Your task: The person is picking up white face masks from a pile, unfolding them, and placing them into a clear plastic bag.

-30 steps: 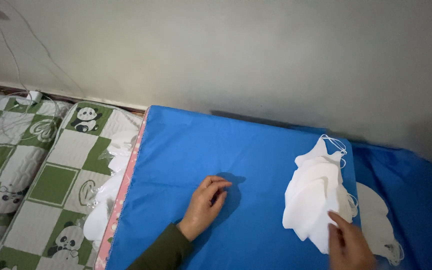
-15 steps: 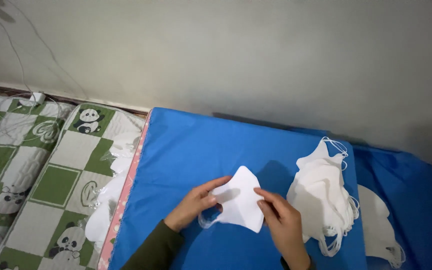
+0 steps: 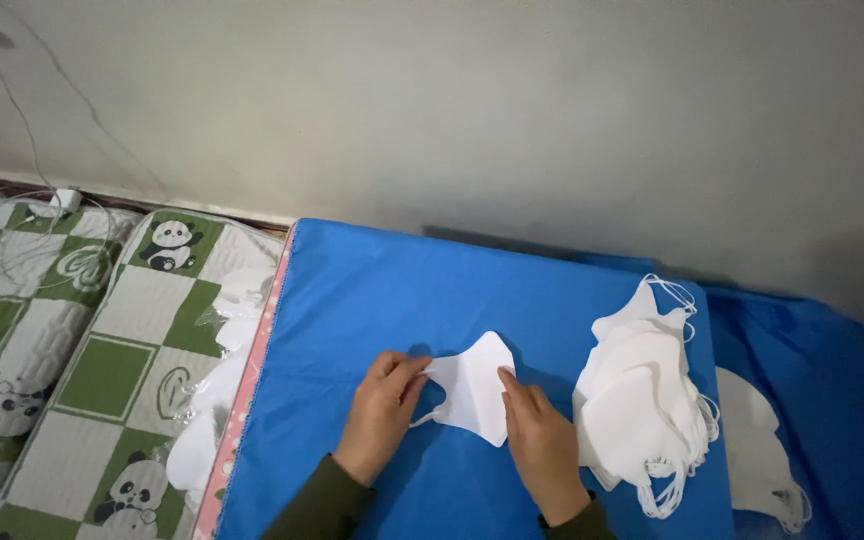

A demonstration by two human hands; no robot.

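A single white face mask lies flat on a blue-covered board. My left hand pinches its left edge by the ear loop. My right hand presses fingertips on the mask's right edge. Just right of my right hand sits a stack of several white masks with loose ear loops hanging at the top and bottom.
More white masks lie lower down on blue cloth at the far right. A green and white panda-patterned mattress lies to the left, with clear plastic bags along the board's edge. A grey wall stands behind.
One second ago my right hand was on the stack at the right and my left hand lay flat on the board. Since then one mask came to the middle, and both hands now hold it.
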